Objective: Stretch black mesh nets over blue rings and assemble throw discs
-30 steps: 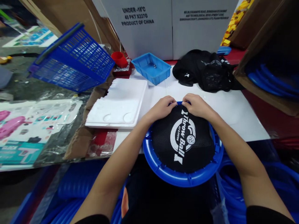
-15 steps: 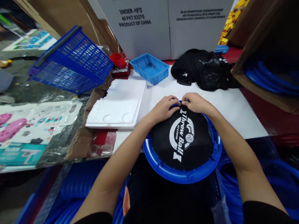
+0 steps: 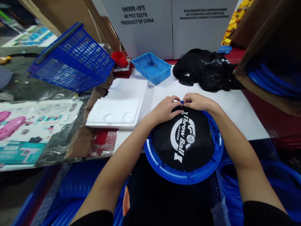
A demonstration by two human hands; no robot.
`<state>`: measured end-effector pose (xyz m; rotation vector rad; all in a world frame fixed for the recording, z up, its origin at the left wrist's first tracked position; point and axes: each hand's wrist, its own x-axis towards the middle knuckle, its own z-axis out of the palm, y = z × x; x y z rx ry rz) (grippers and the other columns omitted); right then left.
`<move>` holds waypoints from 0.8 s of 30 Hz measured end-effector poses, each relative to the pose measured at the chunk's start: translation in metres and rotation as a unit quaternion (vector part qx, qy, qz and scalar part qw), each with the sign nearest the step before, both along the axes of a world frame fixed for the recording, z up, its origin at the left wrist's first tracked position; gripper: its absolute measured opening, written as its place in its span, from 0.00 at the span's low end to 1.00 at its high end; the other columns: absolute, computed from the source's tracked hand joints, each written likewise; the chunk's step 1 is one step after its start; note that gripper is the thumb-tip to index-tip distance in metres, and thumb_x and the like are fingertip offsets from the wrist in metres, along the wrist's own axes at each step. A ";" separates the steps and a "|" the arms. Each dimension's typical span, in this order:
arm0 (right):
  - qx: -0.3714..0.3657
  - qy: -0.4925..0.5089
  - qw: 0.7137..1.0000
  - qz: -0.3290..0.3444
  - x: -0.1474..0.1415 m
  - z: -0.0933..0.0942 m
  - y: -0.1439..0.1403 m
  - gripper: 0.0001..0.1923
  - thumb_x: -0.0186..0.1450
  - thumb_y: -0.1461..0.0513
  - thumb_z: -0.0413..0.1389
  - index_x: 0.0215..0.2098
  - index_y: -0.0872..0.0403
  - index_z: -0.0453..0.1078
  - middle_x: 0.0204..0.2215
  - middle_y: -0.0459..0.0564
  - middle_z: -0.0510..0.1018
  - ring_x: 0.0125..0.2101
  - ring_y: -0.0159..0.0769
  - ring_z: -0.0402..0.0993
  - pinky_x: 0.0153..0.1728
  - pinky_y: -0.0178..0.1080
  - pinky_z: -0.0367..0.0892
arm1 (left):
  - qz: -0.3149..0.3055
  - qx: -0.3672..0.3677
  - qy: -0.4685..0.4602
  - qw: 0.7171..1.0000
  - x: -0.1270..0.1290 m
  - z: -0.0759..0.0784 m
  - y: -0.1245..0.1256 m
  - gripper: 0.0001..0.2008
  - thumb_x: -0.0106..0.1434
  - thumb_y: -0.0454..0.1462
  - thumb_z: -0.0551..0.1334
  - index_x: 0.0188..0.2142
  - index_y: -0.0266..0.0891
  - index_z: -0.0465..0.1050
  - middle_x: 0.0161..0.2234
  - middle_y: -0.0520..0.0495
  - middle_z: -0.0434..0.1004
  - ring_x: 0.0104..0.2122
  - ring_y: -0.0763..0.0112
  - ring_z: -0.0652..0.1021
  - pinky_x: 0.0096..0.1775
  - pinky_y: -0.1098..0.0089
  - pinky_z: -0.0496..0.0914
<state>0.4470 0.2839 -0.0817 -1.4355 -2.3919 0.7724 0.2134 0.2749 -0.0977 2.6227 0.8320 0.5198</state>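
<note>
A round blue plastic ring (image 3: 172,175) rests at the table's front edge, close to my body. Black mesh fabric (image 3: 202,147) printed "Throw Ball" in white spans its inside. At the ring's far side, my left hand (image 3: 168,108) curls its fingers over the rim and the mesh edge. Right beside it, my right hand (image 3: 196,102) pinches the mesh edge against the same stretch of rim. The two hands' fingertips nearly meet. What exactly lies under the fingertips is hidden.
A white foam slab (image 3: 117,103) lies left. Behind stand a light-blue tray (image 3: 152,70) with small metal bits, a red cup (image 3: 119,59) and a pile of black mesh (image 3: 204,70). A blue basket (image 3: 72,59) leans at left; a carton (image 3: 265,94) of blue rings stands right.
The left thumb has shifted slightly on the mesh, and less blue rim shows between the hands. Both hands stay at the ring's far edge; the view has moved a little.
</note>
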 end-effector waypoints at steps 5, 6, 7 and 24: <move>0.024 0.109 0.993 -0.036 0.020 0.006 -0.016 0.11 0.70 0.57 0.57 0.43 0.52 0.80 0.44 0.52 0.84 0.44 0.44 0.80 0.49 0.44 0.73 | 0.061 0.016 0.027 0.998 0.000 0.003 -0.003 0.14 0.77 0.41 0.57 0.53 0.42 0.79 0.57 0.39 0.73 0.54 0.52 0.75 0.58 0.50 0.71; 0.030 0.113 0.992 -0.038 0.028 0.008 -0.021 0.12 0.71 0.55 0.57 0.44 0.51 0.81 0.45 0.52 0.84 0.46 0.45 0.80 0.50 0.45 0.73 | 0.086 0.022 0.033 0.996 -0.001 0.003 -0.004 0.14 0.77 0.40 0.56 0.54 0.42 0.78 0.57 0.38 0.73 0.53 0.52 0.75 0.57 0.51 0.72; 0.034 0.108 0.993 -0.037 0.036 0.010 -0.024 0.13 0.71 0.54 0.57 0.45 0.50 0.81 0.47 0.52 0.84 0.48 0.46 0.79 0.51 0.46 0.73 | 0.112 0.027 0.039 0.993 -0.003 0.003 -0.005 0.14 0.76 0.39 0.56 0.55 0.43 0.77 0.57 0.38 0.73 0.52 0.52 0.75 0.55 0.51 0.73; 0.053 0.056 0.997 0.023 0.054 0.016 -0.034 0.19 0.66 0.51 0.65 0.52 0.49 0.77 0.63 0.57 0.75 0.66 0.57 0.68 0.69 0.58 0.61 | 0.225 0.052 0.056 0.971 -0.012 0.004 -0.008 0.15 0.75 0.44 0.58 0.41 0.37 0.79 0.47 0.35 0.74 0.44 0.50 0.77 0.47 0.52 0.73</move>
